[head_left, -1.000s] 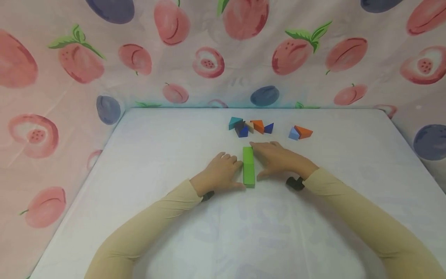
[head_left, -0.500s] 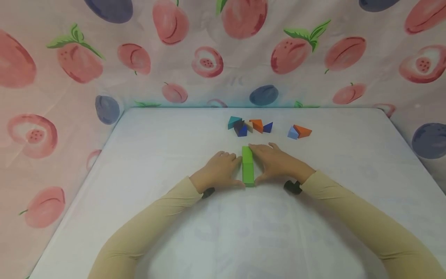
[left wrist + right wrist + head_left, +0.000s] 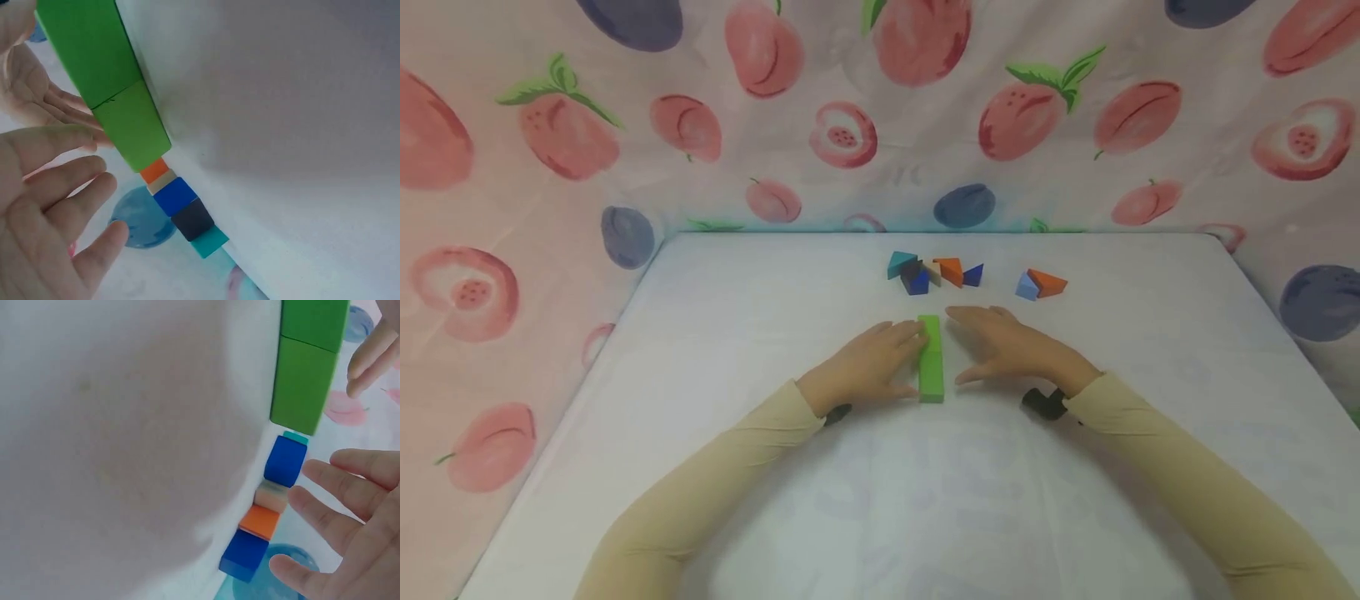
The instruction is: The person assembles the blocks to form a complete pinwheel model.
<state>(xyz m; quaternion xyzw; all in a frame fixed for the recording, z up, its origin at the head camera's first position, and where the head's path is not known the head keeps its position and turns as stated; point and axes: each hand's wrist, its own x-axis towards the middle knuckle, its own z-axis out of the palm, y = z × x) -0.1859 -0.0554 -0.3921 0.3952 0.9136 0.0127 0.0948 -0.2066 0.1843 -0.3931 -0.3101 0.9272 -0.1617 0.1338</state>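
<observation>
Two green blocks [image 3: 931, 377] lie end to end in a straight row on the white table, and the far one [image 3: 131, 125] is a lighter green in the left wrist view. From the left, my left hand [image 3: 872, 360] reaches them with loosely extended fingers. Its fingertips overlap the far block in the head view, while the thumb points at the near end. Across the row, my right hand [image 3: 1011, 346] is spread beside the blocks, thumb and fingers apart, with a gap of bare table between. In the right wrist view its fingers [image 3: 337, 525] hold nothing.
Behind the green blocks sits a cluster of small blocks: teal [image 3: 901, 264], dark, blue [image 3: 918, 283], beige and orange [image 3: 950, 271], with another blue one [image 3: 973, 275] beside it. A light blue [image 3: 1027, 287] and an orange block [image 3: 1048, 283] stand farther right. Fruit-patterned cloth [image 3: 850, 83] borders the table.
My right hand has drawn back to the right, away from the green blocks it was close against. My left fingertips have shifted from the blocks' left side to overlap the far block.
</observation>
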